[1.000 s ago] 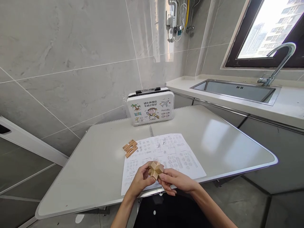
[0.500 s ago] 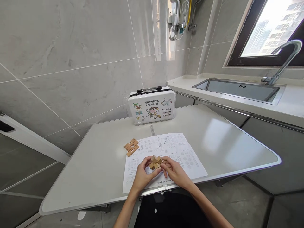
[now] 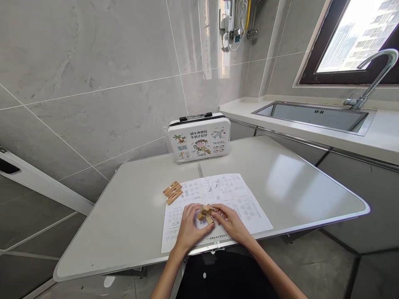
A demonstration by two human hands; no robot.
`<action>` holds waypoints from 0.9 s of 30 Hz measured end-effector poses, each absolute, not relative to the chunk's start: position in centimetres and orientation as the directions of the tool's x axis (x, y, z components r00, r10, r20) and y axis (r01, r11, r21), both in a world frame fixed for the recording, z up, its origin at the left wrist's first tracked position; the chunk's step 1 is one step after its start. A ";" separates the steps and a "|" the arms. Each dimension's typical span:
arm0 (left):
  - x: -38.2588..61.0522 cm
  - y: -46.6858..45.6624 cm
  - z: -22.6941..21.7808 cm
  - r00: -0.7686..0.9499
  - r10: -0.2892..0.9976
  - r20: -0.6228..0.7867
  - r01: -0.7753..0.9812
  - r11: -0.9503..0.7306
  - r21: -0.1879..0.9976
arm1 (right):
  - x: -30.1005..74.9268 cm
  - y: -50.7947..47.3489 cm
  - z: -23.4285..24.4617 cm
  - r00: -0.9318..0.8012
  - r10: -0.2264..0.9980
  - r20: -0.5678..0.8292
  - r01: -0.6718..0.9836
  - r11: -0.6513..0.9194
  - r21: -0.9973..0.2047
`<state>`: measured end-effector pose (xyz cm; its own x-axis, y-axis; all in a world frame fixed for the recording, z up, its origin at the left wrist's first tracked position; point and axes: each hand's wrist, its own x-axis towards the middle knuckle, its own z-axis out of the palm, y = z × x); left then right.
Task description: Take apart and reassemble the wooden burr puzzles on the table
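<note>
A small wooden interlocking puzzle (image 3: pixel 205 213), made of light blocks crossing one another, is held between both hands above a printed sheet. My left hand (image 3: pixel 190 227) grips it from the left, its thumb along the near side and its fingers curled behind. From the right, my right hand (image 3: pixel 230 222) pinches the puzzle with thumb and fingers; some fingertips are hidden. Beneath the hands lies the printed instruction sheet (image 3: pixel 249 214), covered in small diagrams. Flat notched wooden pieces (image 3: pixel 173 192) lie together at the sheet's upper left corner.
The light folding table (image 3: pixel 131 224) has a metal rim. At its back stands a white cartoon-printed case (image 3: pixel 199 139) with a black handle, near the tiled wall. A counter with a sink (image 3: pixel 311 116) and a faucet (image 3: pixel 374 79) runs along the right.
The puzzle has turned slightly in my hands, and a near block now points down to the right. My left thumb has shifted right along it. The flat pieces stay put.
</note>
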<state>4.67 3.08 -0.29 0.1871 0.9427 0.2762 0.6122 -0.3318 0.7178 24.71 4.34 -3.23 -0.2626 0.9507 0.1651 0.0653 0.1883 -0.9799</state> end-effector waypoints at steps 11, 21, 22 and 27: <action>4.0 3.0 -1.8 0.205 0.924 0.322 0.713 -0.366 0.598 | 24.4 4.4 -3.4 -0.200 0.971 0.128 0.042 0.139 -0.989; 3.8 2.2 -0.6 0.203 0.909 0.365 0.623 -0.408 0.668 | 25.2 3.4 -1.3 -0.374 0.920 0.116 -0.009 0.122 -0.992; 3.7 2.2 -0.5 0.194 0.910 0.366 0.613 -0.404 0.679 | 25.3 3.3 -0.9 -0.396 0.911 0.113 0.008 0.126 -0.992; 3.2 2.3 -0.6 0.019 0.920 0.392 0.660 -0.306 0.686 | 25.3 2.8 0.4 -0.472 0.871 0.136 0.084 0.197 -0.977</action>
